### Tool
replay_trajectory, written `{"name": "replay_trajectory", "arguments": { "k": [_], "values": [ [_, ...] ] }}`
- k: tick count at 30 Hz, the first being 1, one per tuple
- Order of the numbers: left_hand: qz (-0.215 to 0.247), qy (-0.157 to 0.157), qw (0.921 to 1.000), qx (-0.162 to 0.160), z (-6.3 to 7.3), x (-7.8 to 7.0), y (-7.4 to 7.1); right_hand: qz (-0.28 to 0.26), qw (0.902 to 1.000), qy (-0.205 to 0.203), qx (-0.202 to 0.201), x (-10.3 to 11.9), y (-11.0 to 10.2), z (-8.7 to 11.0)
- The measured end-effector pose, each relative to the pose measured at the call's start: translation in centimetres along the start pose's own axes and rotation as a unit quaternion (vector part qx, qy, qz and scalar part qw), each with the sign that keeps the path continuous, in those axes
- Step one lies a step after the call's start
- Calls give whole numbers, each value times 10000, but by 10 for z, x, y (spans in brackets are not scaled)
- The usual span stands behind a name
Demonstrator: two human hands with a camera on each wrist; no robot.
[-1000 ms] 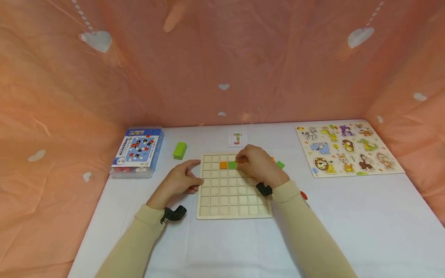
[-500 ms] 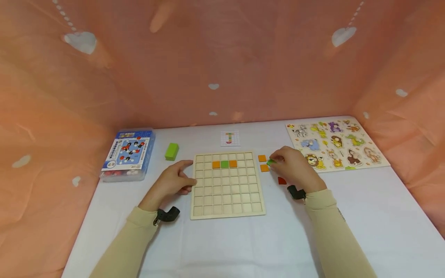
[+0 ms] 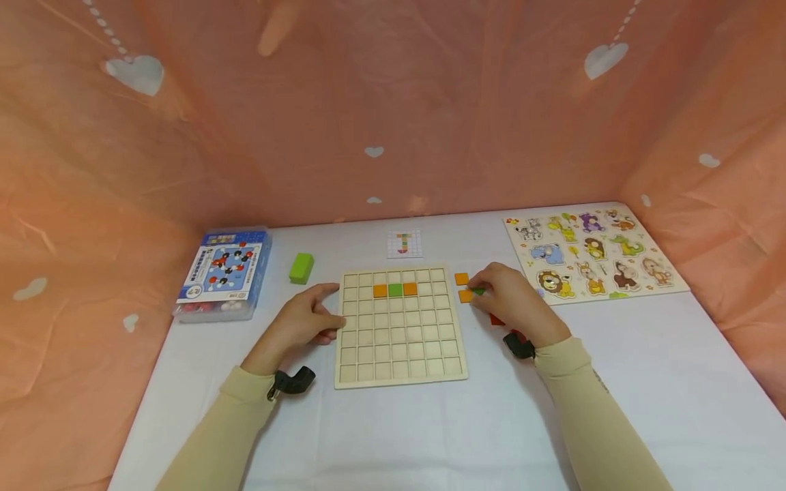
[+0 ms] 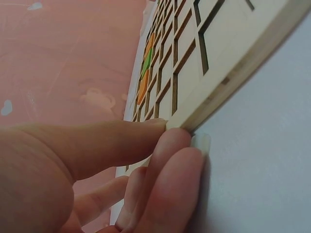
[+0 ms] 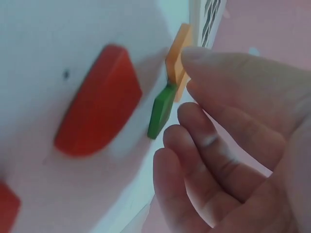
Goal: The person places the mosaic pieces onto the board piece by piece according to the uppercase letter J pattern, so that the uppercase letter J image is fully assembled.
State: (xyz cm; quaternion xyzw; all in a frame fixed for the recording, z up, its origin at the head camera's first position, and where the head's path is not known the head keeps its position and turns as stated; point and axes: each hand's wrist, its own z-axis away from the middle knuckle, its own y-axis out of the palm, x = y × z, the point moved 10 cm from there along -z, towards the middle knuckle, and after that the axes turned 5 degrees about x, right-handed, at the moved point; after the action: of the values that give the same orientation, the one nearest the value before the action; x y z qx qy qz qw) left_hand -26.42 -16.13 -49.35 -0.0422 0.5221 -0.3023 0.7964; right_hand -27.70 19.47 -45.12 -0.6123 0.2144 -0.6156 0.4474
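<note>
A wooden grid board (image 3: 399, 341) lies in the middle of the table. Along one of its upper rows sit two orange tiles (image 3: 409, 289) with a green tile (image 3: 395, 290) between them. My left hand (image 3: 302, 317) touches the board's left edge with index fingertip and thumb; the left wrist view has the thumb (image 4: 124, 141) right against the rim. Right of the board, my right hand (image 3: 506, 296) has its fingertips at a loose orange tile (image 3: 464, 296); I cannot tell whether they pinch it. A green tile (image 5: 162, 111) lies under the hand.
Another orange tile (image 3: 461, 279) and red curved pieces (image 5: 99, 102) are near the right hand. Behind the board lies a pattern card (image 3: 404, 243). A green block (image 3: 301, 268) and a molecule-kit box (image 3: 224, 276) stand left; an animal puzzle board (image 3: 592, 252) lies right.
My right hand has left the board, where an orange tile now sits beside the green one, and moved right to the loose tiles. The left hand stays at the board's edge.
</note>
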Motion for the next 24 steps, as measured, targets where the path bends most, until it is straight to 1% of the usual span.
{"name": "replay_trajectory", "arguments": {
  "k": [9, 17, 24],
  "values": [
    [22, -36, 10000, -16, -1, 0, 1, 381, 9992, -138, -22, 6, 5, -1],
    [71, 78, 9999, -15, -1, 0, 0, 459, 9985, -283, -17, 10, 6, -3],
    [5, 86, 10000, -42, -1, 1, -1, 471, 9987, -192, -6, 10, 4, -2]
  ]
}}
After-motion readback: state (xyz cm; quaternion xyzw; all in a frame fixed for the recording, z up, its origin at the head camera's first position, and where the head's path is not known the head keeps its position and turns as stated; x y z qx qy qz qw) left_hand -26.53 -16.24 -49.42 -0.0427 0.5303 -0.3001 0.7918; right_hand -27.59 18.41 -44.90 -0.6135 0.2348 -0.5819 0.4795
